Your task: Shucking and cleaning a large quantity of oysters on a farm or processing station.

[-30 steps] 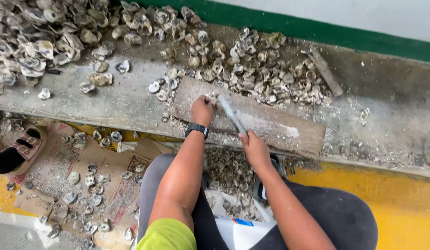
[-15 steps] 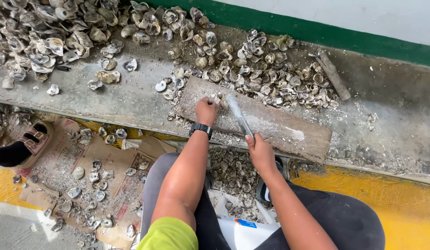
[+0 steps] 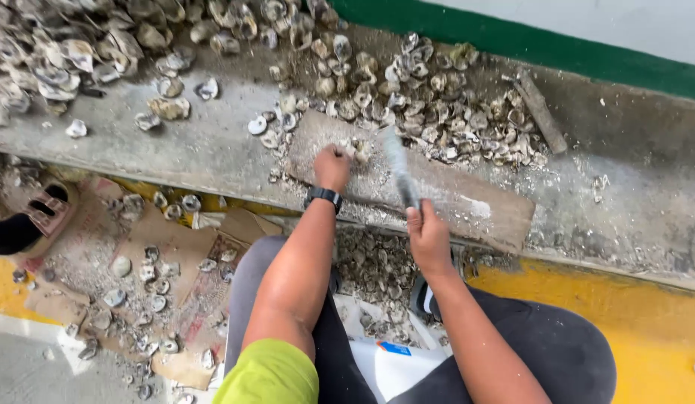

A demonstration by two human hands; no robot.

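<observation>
Rough, hard oyster (image 3: 360,152) pinned on board (image 3: 452,196) under my left hand (image 3: 333,166), fingers pinched round it. Right hand (image 3: 428,238) fisted on knife (image 3: 398,168) handle. Shell edges likely sharp, slippery; grip flanks.

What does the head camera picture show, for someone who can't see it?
A seated person's left hand presses an oyster shell on a wooden board, while the right hand grips a metal tool raised over it. Heaps of shells cover the concrete ledge.

sleeve (image 3: 269,372): lime green | wristwatch (image 3: 323,196): black | trousers (image 3: 557,352): dark
</observation>
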